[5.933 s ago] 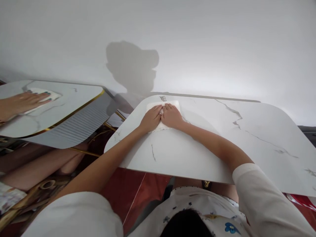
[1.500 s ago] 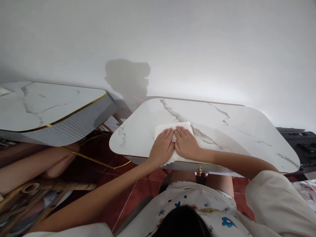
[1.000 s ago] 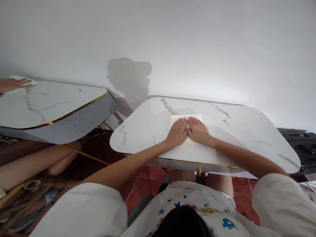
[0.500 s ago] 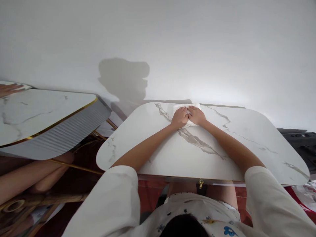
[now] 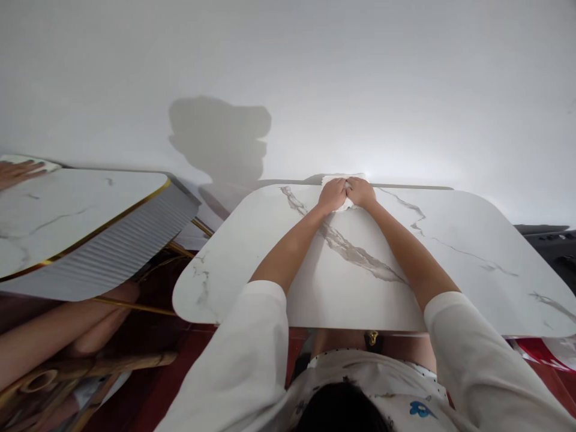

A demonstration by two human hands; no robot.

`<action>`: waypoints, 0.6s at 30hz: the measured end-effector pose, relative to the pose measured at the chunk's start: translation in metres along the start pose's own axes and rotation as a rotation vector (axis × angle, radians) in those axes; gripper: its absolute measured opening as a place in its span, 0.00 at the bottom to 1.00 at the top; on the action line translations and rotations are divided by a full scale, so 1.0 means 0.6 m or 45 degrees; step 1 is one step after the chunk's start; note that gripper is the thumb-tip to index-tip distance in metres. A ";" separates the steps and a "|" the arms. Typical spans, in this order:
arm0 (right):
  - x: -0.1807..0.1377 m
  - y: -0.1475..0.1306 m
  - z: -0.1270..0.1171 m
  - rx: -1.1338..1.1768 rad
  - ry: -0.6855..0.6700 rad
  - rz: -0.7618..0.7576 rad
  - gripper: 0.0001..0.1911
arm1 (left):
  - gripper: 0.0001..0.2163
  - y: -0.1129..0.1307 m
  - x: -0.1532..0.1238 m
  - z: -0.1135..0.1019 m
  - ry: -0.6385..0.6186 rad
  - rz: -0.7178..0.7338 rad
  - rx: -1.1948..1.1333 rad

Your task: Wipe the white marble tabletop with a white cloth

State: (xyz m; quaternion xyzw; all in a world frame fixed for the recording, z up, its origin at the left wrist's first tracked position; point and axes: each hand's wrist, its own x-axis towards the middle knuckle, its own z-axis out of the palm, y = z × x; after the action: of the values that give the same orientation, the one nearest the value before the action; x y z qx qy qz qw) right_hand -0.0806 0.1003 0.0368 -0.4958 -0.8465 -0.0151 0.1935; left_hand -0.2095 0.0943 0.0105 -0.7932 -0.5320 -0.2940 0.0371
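Observation:
My left hand [image 5: 332, 194] and my right hand [image 5: 360, 192] lie side by side, palms down, pressing a folded white cloth [image 5: 344, 179] against the far edge of a white marble-look table [image 5: 450, 264]. Only the cloth's far rim and a strip between the hands show. Both my arms stretch straight out across the tabletop, in white sleeves. A grey vein runs across the table from the left hand toward me.
A second marble-look table [image 5: 81, 210] with a gold rim and ribbed side stands to the left. Another person's hand [image 5: 18, 171] rests on a cloth at its far corner. A white wall rises behind. Red tiled floor [image 5: 211, 342] shows below.
Both hands have slid the cloth away from me, from the table's near edge up to its far edge. My arms have stretched out and the view has leaned forward.

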 end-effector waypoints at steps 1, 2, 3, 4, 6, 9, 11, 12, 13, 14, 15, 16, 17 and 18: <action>-0.001 0.000 0.000 -0.013 0.000 -0.013 0.19 | 0.13 0.000 -0.001 0.000 -0.003 0.014 0.010; -0.004 0.000 0.001 -0.030 0.000 -0.030 0.20 | 0.13 0.000 -0.002 0.000 -0.005 0.030 0.017; -0.007 -0.001 0.001 -0.049 -0.002 -0.047 0.20 | 0.13 0.001 -0.005 -0.001 -0.007 0.047 0.022; -0.013 -0.002 0.002 -0.070 -0.004 -0.060 0.21 | 0.14 0.003 -0.009 -0.001 -0.010 0.065 0.023; -0.027 -0.006 0.002 -0.106 -0.016 -0.068 0.24 | 0.15 0.008 -0.020 -0.004 -0.019 0.094 0.015; -0.060 -0.020 0.000 -0.140 -0.039 -0.048 0.27 | 0.19 0.020 -0.046 -0.010 -0.025 0.116 0.000; -0.088 -0.033 -0.004 -0.156 -0.063 -0.037 0.28 | 0.20 0.031 -0.072 -0.018 -0.034 0.124 -0.003; -0.103 -0.041 -0.007 -0.163 -0.072 -0.042 0.28 | 0.20 0.038 -0.087 -0.023 -0.036 0.131 -0.004; -0.118 -0.049 -0.010 -0.167 -0.079 -0.055 0.28 | 0.20 0.046 -0.104 -0.029 -0.035 0.136 -0.004; -0.134 -0.057 -0.014 -0.167 -0.086 -0.074 0.28 | 0.21 0.054 -0.121 -0.036 -0.033 0.137 -0.003; -0.149 -0.065 -0.018 -0.162 -0.090 -0.097 0.28 | 0.21 0.063 -0.139 -0.043 -0.029 0.130 0.000; -0.165 -0.073 -0.021 -0.153 -0.091 -0.124 0.28 | 0.21 0.073 -0.158 -0.051 -0.025 0.116 0.007; -0.181 -0.080 -0.024 -0.142 -0.089 -0.151 0.28 | 0.21 0.083 -0.176 -0.059 -0.024 0.092 0.017; -0.197 -0.087 -0.027 -0.131 -0.083 -0.174 0.28 | 0.21 0.094 -0.194 -0.066 -0.026 0.059 0.028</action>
State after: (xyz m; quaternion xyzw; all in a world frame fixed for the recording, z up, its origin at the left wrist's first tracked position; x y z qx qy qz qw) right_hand -0.0682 -0.0283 0.0202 -0.4463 -0.8823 -0.0557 0.1387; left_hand -0.2079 -0.0403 -0.0015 -0.8078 -0.5170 -0.2791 0.0472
